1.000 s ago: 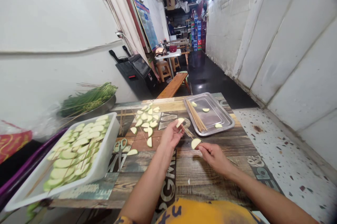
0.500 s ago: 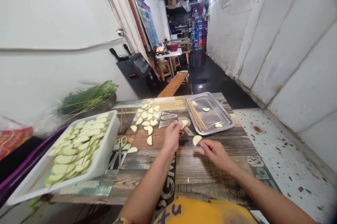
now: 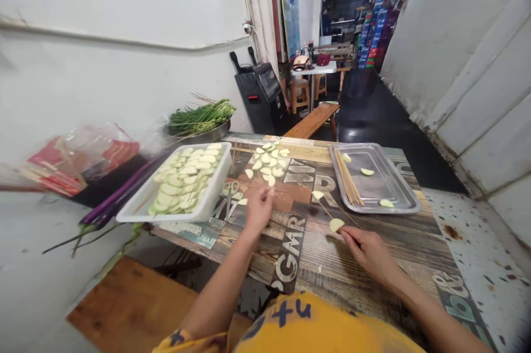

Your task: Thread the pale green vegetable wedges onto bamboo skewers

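Wood-patterned table stood in a narrow passage between white walls. On it, the right hand was pinched shut on the near end of a skewer, thumb and fingers together on the stick. One slice sat threaded just ahead of those fingertips, and a second slice sat further up the skewer, away from the grip, low over the tabletop.

Left of that grip, the left hand reached forward with its fingers bunched. I could not tell whether they held anything. Just beyond its fingertips lay loose slices scattered on the table, the nearest almost touching. Scissors lay flat just left of that hand, and past them stood a white tub heaped with more slices.

Beyond and to the right of the right hand lay a steel tray with a bundle of bare sticks along its left side and a few slices apart from them. Greens filled a metal bowl behind the tub, against the wall. A wooden bench stood past the table's far edge.
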Demonstrator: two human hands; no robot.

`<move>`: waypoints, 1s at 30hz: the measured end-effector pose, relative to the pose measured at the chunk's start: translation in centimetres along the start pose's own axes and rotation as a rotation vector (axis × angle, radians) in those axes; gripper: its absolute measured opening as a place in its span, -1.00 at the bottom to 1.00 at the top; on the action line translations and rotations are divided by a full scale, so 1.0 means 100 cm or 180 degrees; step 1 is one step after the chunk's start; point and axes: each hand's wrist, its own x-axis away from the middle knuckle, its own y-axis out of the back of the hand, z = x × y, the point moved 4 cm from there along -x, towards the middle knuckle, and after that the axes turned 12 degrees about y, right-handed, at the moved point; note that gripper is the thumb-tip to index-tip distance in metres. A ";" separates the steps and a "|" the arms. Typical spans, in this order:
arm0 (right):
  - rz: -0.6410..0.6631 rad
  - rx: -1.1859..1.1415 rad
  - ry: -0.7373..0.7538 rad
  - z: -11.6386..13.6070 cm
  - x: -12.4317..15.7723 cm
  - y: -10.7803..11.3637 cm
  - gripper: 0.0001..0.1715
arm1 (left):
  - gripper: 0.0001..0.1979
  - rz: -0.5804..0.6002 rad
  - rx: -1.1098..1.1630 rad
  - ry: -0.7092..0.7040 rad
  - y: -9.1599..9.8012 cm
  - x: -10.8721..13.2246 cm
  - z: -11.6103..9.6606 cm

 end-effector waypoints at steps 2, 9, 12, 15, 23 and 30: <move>0.0032 0.0003 0.0002 0.002 -0.001 -0.001 -0.59 | -0.72 -0.0517 -0.1025 -0.0245 0.033 -0.006 0.009; -0.0184 0.0072 -0.0021 0.000 -0.001 -0.001 -0.61 | -0.73 -0.0211 -0.3038 -0.0595 0.053 -0.024 0.039; -0.0327 0.0098 -0.0096 -0.004 0.001 0.003 -0.62 | -0.75 -0.0193 -0.3019 -0.0720 0.057 -0.031 0.045; -0.0421 0.0099 -0.0080 -0.005 0.002 0.007 -0.62 | -0.75 -0.0246 -0.2869 -0.0736 0.064 -0.031 0.040; -0.0799 0.0227 -0.0128 0.004 0.001 0.021 -0.68 | -0.64 0.0488 -0.2179 -0.1439 -0.042 -0.001 -0.026; -0.1004 0.0921 -0.0119 0.014 0.006 0.044 -0.76 | -0.69 0.1073 -0.3130 -0.2029 -0.113 -0.012 -0.027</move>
